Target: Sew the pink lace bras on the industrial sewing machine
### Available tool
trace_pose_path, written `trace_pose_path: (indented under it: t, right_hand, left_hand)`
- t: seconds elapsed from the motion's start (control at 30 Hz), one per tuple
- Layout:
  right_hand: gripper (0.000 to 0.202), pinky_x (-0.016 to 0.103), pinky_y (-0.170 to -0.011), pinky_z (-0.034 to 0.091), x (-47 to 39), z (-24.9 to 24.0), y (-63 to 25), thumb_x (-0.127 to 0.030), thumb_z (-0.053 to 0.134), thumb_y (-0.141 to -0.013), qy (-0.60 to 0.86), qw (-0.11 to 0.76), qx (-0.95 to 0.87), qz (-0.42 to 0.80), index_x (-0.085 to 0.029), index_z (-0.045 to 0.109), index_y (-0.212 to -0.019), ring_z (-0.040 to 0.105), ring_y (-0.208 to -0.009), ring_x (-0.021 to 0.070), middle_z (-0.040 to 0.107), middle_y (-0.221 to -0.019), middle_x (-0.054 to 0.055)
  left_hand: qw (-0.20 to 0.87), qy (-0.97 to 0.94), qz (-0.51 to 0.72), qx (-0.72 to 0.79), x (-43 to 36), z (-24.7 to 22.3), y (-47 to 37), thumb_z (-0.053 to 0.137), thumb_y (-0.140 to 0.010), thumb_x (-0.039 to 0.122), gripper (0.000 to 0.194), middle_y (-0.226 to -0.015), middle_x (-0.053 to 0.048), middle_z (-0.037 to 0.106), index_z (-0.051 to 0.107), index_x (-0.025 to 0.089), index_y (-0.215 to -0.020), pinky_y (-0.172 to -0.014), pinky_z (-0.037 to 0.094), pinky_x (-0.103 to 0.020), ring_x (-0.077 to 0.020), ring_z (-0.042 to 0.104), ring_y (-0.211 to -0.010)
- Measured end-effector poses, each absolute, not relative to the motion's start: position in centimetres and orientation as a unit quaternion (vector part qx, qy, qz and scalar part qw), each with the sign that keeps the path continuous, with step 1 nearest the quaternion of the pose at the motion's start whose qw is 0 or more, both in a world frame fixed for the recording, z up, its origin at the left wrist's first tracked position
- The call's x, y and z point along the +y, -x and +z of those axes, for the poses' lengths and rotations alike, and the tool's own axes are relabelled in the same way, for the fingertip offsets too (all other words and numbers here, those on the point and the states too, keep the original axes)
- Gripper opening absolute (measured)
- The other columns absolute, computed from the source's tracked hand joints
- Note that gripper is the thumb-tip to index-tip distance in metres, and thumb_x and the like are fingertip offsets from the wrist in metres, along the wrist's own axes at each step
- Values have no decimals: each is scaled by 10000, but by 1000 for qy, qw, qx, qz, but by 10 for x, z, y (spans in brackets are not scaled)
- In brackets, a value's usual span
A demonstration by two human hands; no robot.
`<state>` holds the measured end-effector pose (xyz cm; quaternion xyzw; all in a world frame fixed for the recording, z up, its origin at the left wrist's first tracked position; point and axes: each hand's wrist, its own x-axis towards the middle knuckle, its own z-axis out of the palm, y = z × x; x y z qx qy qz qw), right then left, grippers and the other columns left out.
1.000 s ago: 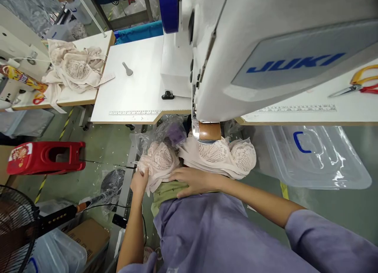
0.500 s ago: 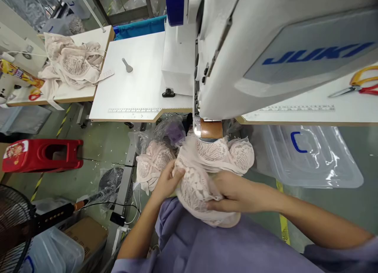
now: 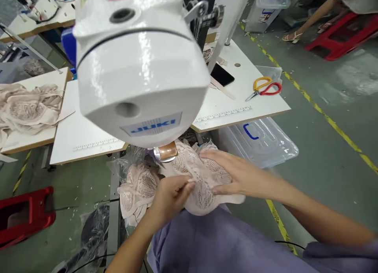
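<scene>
A pale pink lace bra (image 3: 203, 192) lies over my lap, just below the sewing machine (image 3: 144, 80). My left hand (image 3: 174, 192) pinches the edge of its fabric between thumb and fingers. My right hand (image 3: 233, 172) rests on the lace from the right, thumb and fingers spread apart over the cup. Behind it, more pale lace (image 3: 180, 159) shows beside the machine's brown and metal end piece (image 3: 167, 152). Another lace bra (image 3: 138, 188) hangs to the left of my left hand.
Yellow and red scissors (image 3: 262, 88) and a black phone (image 3: 222, 74) lie on the white table (image 3: 236, 107). Below is a clear lidded box (image 3: 260, 143). Red stools (image 3: 26, 214) stand at left and upper right, where a person's legs (image 3: 313, 19) show. More lace garments (image 3: 32, 107) lie left.
The view has swung to the right, bringing the phone and a person's legs into sight. My right hand has moved up along the lace and its fingers have spread; my left hand still pinches the fabric.
</scene>
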<state>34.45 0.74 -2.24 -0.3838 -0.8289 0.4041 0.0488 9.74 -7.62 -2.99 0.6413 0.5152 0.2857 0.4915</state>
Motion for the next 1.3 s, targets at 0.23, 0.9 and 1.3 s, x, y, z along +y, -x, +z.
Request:
trace_pose_path:
  t: [0.23, 0.9, 1.3]
  right_hand:
    - [505, 240, -542, 314, 35, -40, -283, -588, 557, -936, 267, 167, -771, 553, -179, 508, -644, 445, -559, 105, 464, -595, -34]
    - [437, 283, -632, 440, 77, -52, -250, -579, 591, -896, 358, 234, -732, 530, -204, 606, -672, 538, -650, 178, 467, -580, -10]
    - [587, 354, -899, 526, 39, -132, -283, -650, 747, -747, 219, 52, -608, 761, -165, 688, -1072, 655, -990, 234, 715, -1038, 78]
  left_hand:
    - [383, -653, 274, 593, -51, 4, -83, 521, -952, 376, 396, -532, 42, 407, 508, 179, -609, -485, 249, -227, -79, 351, -495]
    - [246, -505, 260, 785, -16, -5, -40, 657, -800, 402, 434, -449, 45, 243, 423, 236, -474, -470, 254, -256, -131, 312, -496]
    - [269, -489, 286, 779, -14, 13, -48, 589, -750, 308, 416, -530, 40, 238, 236, 232, -543, -475, 195, -248, -107, 232, -556]
